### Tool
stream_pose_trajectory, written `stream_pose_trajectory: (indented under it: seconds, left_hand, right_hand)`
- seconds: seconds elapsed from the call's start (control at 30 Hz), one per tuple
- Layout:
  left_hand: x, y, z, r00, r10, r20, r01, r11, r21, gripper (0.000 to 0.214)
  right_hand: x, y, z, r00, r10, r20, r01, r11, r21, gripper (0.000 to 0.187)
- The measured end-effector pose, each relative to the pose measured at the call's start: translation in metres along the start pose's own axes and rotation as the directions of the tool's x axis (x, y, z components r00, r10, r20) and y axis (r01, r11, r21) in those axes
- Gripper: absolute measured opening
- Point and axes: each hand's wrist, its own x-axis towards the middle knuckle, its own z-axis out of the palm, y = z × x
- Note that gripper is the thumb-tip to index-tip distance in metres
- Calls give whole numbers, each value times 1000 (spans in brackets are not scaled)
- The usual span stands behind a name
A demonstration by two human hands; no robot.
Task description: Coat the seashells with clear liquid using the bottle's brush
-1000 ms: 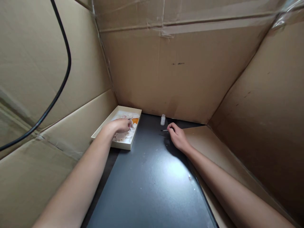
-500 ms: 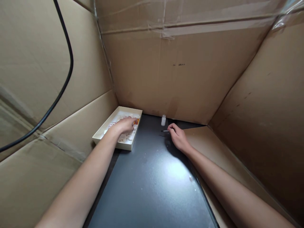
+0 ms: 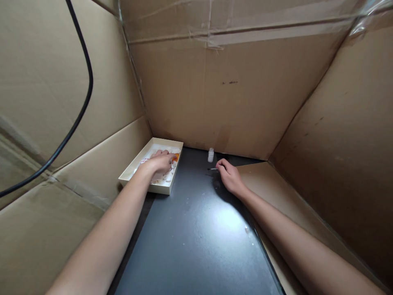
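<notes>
My left hand [image 3: 161,163] is inside a shallow cream box [image 3: 160,189], palm down. Its fingers look apart and touch small pale pieces [image 3: 168,176] lying there; the fingertips are partly hidden. Beside the fingers, at the box's right side, is a small orange item [image 3: 176,157]. In a pinch, my right hand [image 3: 229,176] holds a thin, small brush [image 3: 212,169] with a dark tip, pointing left just above the dark tabletop [image 3: 190,229]. Just behind the brush tip stands a small clear bottle [image 3: 211,155], white in its lower part.
Tall cardboard walls [image 3: 196,90] enclose the work surface at the back and both sides. A black cable [image 3: 89,82] hangs in front of the left wall. A flat cardboard piece [image 3: 260,178] lies along the right edge, under my right forearm.
My left hand has shifted slightly among the pieces in the box, its fingers spreading a little. My right hand and the brush stay almost still. The view has moved very slightly.
</notes>
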Motion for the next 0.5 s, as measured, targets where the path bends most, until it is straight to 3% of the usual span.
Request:
stream_pose_trajectory:
  seconds: [0.17,0.3,0.5]
  left_hand:
    - [-1,4,-3,996,-63,57,65,997,-44,66]
    - [-4,4,-8,992,-118,34,119,993,-27,51]
    - [-10,2,-19,994,-98,56,96,995,34,32]
  right_hand:
    - [0,-1,0,1000,3,6,-3,1000,4,18]
    - [0,0,0,1000,3,9,-3,1000,4,18]
    - [0,-1,0,1000,-7,11,7,1000,-3,20]
